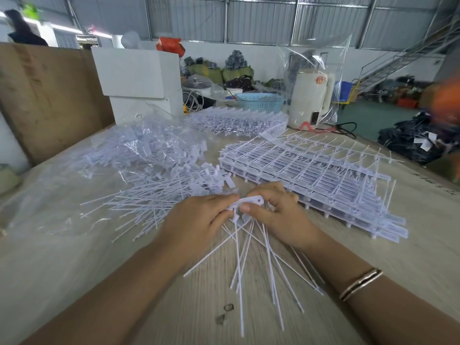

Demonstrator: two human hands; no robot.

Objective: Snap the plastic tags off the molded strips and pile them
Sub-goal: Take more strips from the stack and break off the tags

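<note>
Both hands pinch one molded strip (pixel 249 202) between them over the counter (pixel 373 265): left hand (pixel 199 220) on its end tag, right hand (pixel 276 215) on the flat bar. It looks light, thin and bendy, its tails whippy, so hold close by the joint. The pile of loose tags (pixel 161 195) lies just beyond the left hand

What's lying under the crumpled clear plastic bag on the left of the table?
Under the crumpled clear plastic bag lie loose white plastic tags, part of the snapped-off pile spreading toward the hands. Glare and folds hide how far back they reach.
</note>
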